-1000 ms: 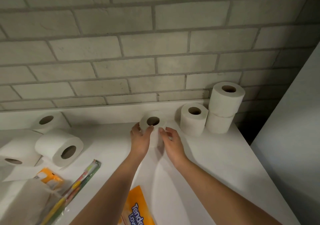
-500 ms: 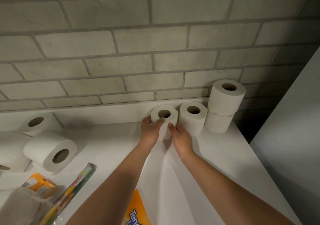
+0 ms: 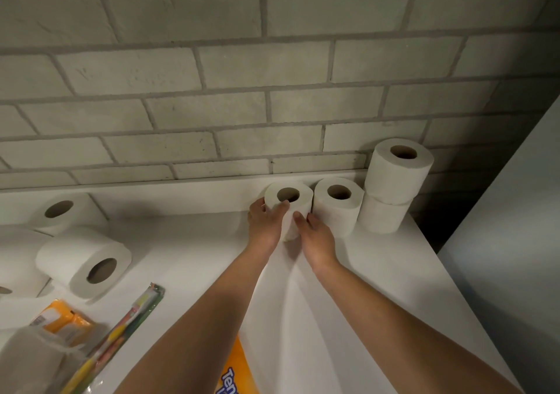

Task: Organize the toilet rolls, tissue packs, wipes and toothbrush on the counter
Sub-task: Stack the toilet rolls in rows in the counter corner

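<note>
Both hands hold one upright toilet roll at the back of the white counter. My left hand grips its left side, thumb near the core hole. My right hand wraps its right front. It stands against a second upright roll, beside a stack of two rolls. At the left, three more rolls sit: one on its side, one behind it, one at the frame edge. A packaged toothbrush, an orange wipes pack and an orange tissue pack lie near the front.
A grey brick wall rises behind the counter's low white backsplash. A tall white panel stands at the right, with a dark gap beside the counter's right edge. A clear-wrapped pack fills the bottom left corner.
Both hands have slid the held roll to the right and back along the counter, until it sits against the neighbouring upright roll by the backsplash.
</note>
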